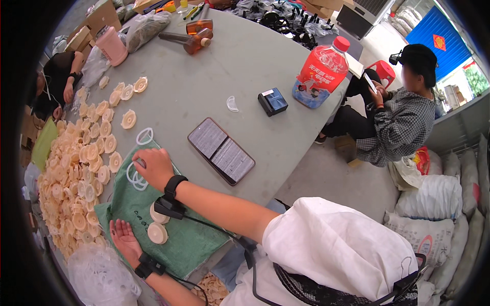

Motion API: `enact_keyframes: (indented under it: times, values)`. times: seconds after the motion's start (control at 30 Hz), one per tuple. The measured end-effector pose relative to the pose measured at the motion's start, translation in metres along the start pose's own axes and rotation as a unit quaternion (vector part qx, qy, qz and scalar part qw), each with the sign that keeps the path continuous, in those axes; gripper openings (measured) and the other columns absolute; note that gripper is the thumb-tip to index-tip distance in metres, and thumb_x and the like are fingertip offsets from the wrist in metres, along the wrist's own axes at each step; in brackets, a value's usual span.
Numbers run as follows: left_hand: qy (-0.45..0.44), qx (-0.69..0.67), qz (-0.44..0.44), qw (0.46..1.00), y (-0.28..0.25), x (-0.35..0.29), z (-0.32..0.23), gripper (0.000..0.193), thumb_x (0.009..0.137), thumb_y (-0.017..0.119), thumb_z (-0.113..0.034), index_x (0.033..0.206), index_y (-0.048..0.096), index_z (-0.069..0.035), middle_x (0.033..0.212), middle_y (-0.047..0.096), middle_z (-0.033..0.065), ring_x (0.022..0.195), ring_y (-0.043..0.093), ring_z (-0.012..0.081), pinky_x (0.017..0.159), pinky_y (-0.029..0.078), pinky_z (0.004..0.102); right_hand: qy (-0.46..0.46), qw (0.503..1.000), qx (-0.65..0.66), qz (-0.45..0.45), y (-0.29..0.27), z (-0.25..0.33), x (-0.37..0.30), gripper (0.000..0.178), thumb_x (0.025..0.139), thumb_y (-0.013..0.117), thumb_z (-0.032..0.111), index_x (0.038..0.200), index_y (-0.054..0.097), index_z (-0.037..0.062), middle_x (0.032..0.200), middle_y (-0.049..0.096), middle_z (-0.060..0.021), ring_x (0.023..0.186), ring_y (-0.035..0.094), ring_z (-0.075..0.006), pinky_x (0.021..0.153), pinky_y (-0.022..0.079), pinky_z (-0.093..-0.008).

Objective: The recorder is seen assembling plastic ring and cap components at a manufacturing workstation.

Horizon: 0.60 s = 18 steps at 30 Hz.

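My right hand reaches over a green cloth, fingers bent together on a thin white ring. More white rings lie against it on the cloth, partly overlapping. Another pair of clear-white rings rests just beyond the hand. My left hand lies palm up at the cloth's near-left side, fingers stretched and nothing in them. Between my hands sit two round cream plastic caps, one partly hidden by the black wrist device on my right wrist.
A big heap of cream plastic parts covers the left side. A phone, black box, red-capped bottle and mallets stand or lie on the table. One person sits right; another works at left.
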<state>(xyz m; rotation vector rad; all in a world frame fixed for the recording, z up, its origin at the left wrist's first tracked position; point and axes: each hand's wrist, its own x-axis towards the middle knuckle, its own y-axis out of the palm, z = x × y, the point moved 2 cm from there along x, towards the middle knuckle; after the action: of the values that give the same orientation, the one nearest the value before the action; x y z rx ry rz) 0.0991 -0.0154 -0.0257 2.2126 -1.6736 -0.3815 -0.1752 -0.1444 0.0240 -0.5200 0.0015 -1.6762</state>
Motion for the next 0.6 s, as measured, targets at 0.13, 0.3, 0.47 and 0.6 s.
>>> enact_keyframes:
  times: [0.13, 0.3, 0.47, 0.6]
  values:
    - [0.008, -0.129, 0.002, 0.992, -0.005, 0.004, 0.005, 0.041, 0.093, 0.043, -0.021, 0.131, 0.038, -0.005, 0.119, 0.054, 0.0087, 0.104, 0.054, 0.0185, 0.096, 0.042, 0.037, -0.005, 1.0, 0.005, 0.0, -0.004, -0.006, 0.003, 0.008, 0.08, 0.06, 0.021, 0.084, 0.061, 0.0139, 0.058, 0.056, -0.001, 0.061, 0.055, -0.021, 0.068, 0.036, -0.0354]
    - [-0.001, -0.15, 0.013, 0.989, -0.012, 0.006, 0.006, 0.039, 0.093, 0.043, -0.02, 0.129, 0.042, -0.006, 0.118, 0.054, 0.008, 0.103, 0.054, 0.0187, 0.096, 0.041, 0.0393, 0.006, 1.0, 0.001, 0.023, -0.001, -0.008, 0.003, 0.01, 0.081, 0.059, 0.022, 0.088, 0.06, 0.0141, 0.057, 0.056, -0.0026, 0.059, 0.056, -0.0224, 0.069, 0.038, -0.0351]
    - [-0.008, -0.17, 0.027, 0.985, -0.008, -0.001, -0.006, 0.039, 0.09, 0.048, -0.022, 0.126, 0.046, -0.009, 0.114, 0.056, 0.0075, 0.102, 0.053, 0.0205, 0.098, 0.037, 0.0448, 0.083, 0.987, 0.13, 0.044, 0.016, -0.007, 0.003, 0.014, 0.081, 0.057, 0.024, 0.089, 0.057, 0.0123, 0.071, 0.061, -0.009, 0.069, 0.058, -0.0296, 0.069, 0.042, -0.0404]
    - [-0.003, -0.134, 0.0, 0.991, 0.006, 0.005, 0.007, 0.037, 0.089, 0.051, -0.026, 0.122, 0.047, -0.008, 0.106, 0.059, 0.0083, 0.1, 0.055, 0.0241, 0.094, 0.04, 0.045, 0.066, 0.97, 0.215, 0.093, 0.014, -0.013, 0.007, 0.016, 0.082, 0.059, 0.02, 0.086, 0.058, 0.0042, 0.076, 0.06, -0.0101, 0.067, 0.058, -0.0206, 0.063, 0.045, -0.0333]
